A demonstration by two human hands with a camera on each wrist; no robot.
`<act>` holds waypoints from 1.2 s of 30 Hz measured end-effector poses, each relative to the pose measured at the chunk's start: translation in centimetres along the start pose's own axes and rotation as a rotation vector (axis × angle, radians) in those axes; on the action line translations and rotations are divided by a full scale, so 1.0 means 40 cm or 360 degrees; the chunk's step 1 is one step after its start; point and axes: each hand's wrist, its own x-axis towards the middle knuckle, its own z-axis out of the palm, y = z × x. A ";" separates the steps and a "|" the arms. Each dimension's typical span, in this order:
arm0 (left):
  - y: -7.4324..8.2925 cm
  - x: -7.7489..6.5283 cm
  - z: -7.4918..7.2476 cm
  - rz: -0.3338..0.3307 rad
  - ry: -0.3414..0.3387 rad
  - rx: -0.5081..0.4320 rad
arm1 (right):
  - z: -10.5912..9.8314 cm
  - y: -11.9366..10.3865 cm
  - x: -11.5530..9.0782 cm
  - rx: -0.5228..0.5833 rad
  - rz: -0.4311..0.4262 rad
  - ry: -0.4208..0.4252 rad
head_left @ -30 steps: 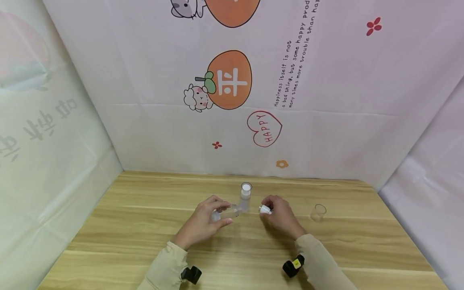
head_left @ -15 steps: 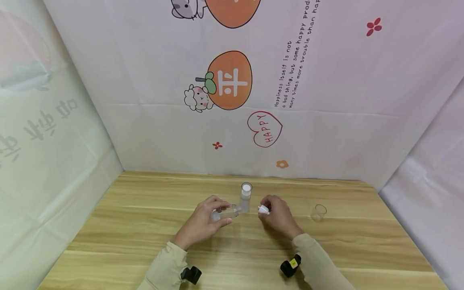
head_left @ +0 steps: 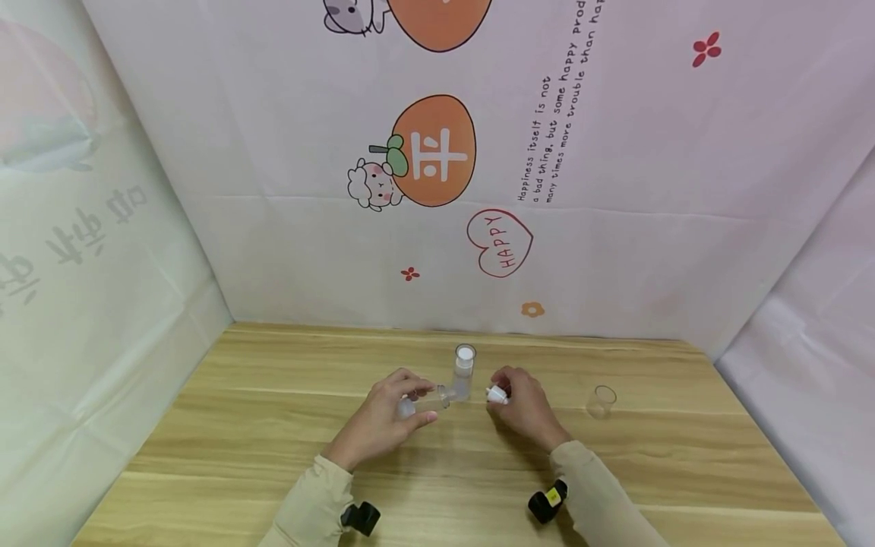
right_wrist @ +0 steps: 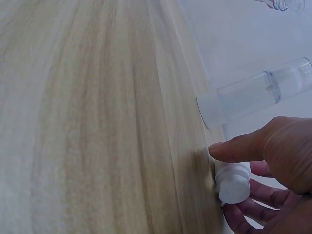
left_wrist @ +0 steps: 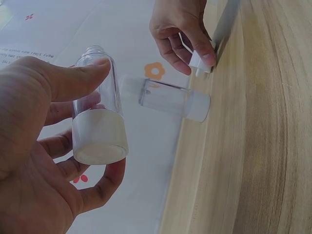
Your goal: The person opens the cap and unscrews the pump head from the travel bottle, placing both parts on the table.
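My left hand grips a clear bottle with a white base, tilted over the table. Its narrow neck is bare and points toward the right hand in the head view. Between thumb and fingers, my right hand pinches a small white pump head, low over the wood and apart from the bottle. A second clear bottle stands upright between and beyond the hands, with a transparent cover over its white top. To the right of my right hand, a loose clear cap stands on the table.
The wooden table runs back to a white printed cloth. More cloth hangs along the left and right sides. Each wrist wears a black camera, the right one bearing a yellow label.
My right hand has shifted slightly left with the pump head, which has turned a little in the fingers. The left hand and its bottle stay nearly where they were.
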 end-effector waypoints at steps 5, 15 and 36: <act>0.004 0.002 -0.004 -0.0010 -0.0011 0.0007 | -0.001 0.001 0.003 -0.0004 -0.0014 0.0009; 0.006 0.004 -0.008 -0.0022 -0.0020 0.0021 | -0.003 -0.003 0.004 0.0010 -0.0017 0.0004; 0.003 -0.003 -0.004 0.0017 0.0015 0.0023 | -0.002 -0.005 -0.003 0.0039 0.0010 -0.0016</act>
